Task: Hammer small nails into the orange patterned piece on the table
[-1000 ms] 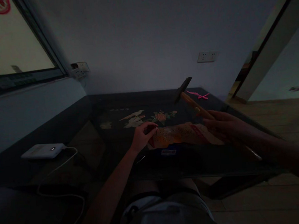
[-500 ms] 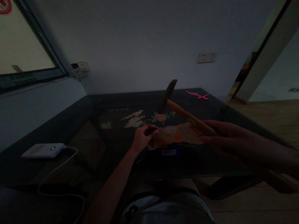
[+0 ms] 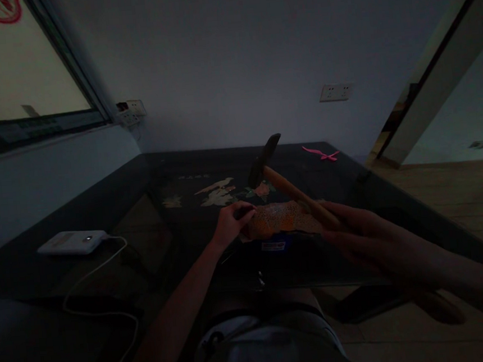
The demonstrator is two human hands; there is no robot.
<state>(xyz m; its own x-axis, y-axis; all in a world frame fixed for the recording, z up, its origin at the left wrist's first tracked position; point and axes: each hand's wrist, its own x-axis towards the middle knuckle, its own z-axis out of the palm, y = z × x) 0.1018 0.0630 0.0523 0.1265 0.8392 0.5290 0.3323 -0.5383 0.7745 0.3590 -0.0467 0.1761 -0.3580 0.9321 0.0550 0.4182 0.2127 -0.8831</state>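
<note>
My right hand (image 3: 369, 237) is wrapped round the wooden handle of a hammer (image 3: 295, 192), and its dark metal head is raised above the table, up and to the left. My left hand (image 3: 231, 222) has its fingers closed on the left end of an orange-brown speckled packet (image 3: 276, 218) with a shiny film surface. The packet lies on the dark table, partly behind the hammer handle and my right fingers. Just under its near edge shows a blue item with a pale label (image 3: 274, 246); the rest of it is too dark to make out.
On the left of the dark glossy table (image 3: 148, 172) lies a white power bank-like device (image 3: 73, 243) with a white cable (image 3: 91, 268). A pink ribbon-like strip (image 3: 321, 153) is at the back right. Behind the table stands a wall with sockets (image 3: 336, 92).
My right hand and the hammer have come down somewhat, with the hammer's head shifted a little left. My left hand and the packet have stayed in place.
</note>
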